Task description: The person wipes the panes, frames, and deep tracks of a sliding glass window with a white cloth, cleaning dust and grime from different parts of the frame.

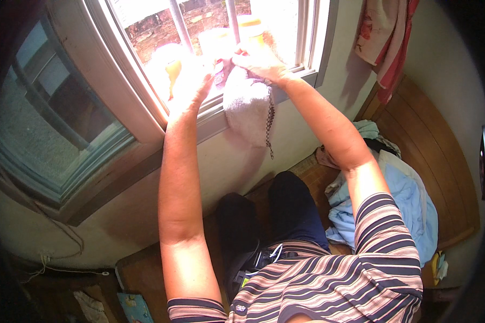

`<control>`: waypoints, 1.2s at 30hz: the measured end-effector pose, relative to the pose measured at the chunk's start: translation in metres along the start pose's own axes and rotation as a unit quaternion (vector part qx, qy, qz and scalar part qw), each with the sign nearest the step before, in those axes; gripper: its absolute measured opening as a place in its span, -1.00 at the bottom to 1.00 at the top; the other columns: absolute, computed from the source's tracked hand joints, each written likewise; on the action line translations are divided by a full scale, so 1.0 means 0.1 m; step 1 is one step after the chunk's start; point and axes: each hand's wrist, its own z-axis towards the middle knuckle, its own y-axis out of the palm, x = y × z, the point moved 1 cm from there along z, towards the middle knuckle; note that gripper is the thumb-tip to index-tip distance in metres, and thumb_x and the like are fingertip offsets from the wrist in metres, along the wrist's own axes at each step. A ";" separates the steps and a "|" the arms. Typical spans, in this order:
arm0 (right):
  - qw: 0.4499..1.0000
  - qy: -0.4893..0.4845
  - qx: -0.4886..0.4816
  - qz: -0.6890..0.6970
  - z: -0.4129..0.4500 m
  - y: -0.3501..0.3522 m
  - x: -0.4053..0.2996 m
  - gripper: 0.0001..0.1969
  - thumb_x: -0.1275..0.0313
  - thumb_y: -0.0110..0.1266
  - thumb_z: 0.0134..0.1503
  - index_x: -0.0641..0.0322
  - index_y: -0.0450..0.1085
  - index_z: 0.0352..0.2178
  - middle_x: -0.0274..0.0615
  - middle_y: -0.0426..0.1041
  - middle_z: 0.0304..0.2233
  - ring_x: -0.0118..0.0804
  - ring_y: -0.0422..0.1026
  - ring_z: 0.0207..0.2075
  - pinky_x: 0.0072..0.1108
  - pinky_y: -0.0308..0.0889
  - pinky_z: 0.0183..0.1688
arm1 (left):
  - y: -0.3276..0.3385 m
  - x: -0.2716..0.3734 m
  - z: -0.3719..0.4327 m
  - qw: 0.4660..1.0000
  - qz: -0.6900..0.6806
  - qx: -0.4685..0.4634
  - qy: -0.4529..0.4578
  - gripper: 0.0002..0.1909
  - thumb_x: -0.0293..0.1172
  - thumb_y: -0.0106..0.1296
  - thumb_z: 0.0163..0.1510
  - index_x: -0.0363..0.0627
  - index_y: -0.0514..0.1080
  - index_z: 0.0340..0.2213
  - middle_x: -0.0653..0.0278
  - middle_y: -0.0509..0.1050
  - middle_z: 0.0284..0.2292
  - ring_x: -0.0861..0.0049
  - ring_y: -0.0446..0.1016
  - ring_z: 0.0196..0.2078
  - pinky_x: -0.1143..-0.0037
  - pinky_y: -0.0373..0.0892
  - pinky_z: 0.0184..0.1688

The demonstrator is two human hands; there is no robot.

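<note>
At the barred window, both my arms reach forward into bright light. My right hand pinches the upper part of a pale terry cloth with a checked edge, which hangs down over the sill. My left hand is beside it, its fingertips near the cloth's gathered top; glare hides whether they grip it. Behind the hands, past the metal bars, stand pale and orange containers, washed out by the sun. A small purple-marked thing shows between the hands.
An opened window sash lies to the left. A red and white cloth hangs on the right wall. Light blue bedding or clothing is heaped on the wooden surface at right. A cord hangs at lower left.
</note>
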 end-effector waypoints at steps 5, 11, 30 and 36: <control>0.988 -0.143 0.051 0.000 0.03 0.05 0.07 -0.64 0.22 -0.01 0.18 0.22 0.37 -0.08 -0.17 0.47 -0.21 -0.38 0.41 -0.17 -0.50 0.31 -0.02 | 0.15 -0.08 0.02 1.000 -0.009 0.022 0.013 -0.52 0.15 -0.09 0.08 -0.03 0.51 -0.43 0.27 0.47 -0.43 0.35 0.42 -0.25 0.27 0.17 0.00; 0.975 -0.155 -0.084 -0.135 0.07 -0.01 0.16 -0.63 0.21 -0.04 0.19 0.21 0.38 -0.06 -0.15 0.49 -0.18 -0.36 0.44 -0.21 -0.54 0.34 -0.11 | -0.03 0.07 -0.02 0.995 0.015 0.006 0.094 -0.79 -0.32 -0.10 0.01 -0.15 0.44 -0.38 0.17 0.48 -0.50 0.33 0.46 -0.40 0.35 0.30 -0.22; 0.983 -0.159 0.092 0.022 0.01 0.04 -0.33 -0.67 0.27 0.03 0.17 0.25 0.40 -0.10 -0.26 0.48 -0.26 -0.45 0.44 -0.21 -0.62 0.33 -0.10 | 0.36 -0.20 0.08 0.970 -0.237 -0.047 -0.029 -0.59 -0.18 0.12 -0.14 -0.17 0.46 -0.25 0.11 0.52 -0.37 0.34 0.50 -0.27 0.43 0.39 -0.20; 0.997 -0.024 -0.067 0.041 -0.05 0.02 -0.60 -0.65 0.15 -0.06 0.16 0.12 0.42 -0.15 -0.14 0.47 -0.27 -0.27 0.44 -0.25 -0.47 0.34 -0.14 | 0.47 -0.29 0.06 0.957 -0.282 0.002 -0.063 -0.65 -0.27 0.11 -0.19 -0.19 0.49 -0.32 0.12 0.53 -0.41 0.33 0.51 -0.29 0.44 0.40 -0.22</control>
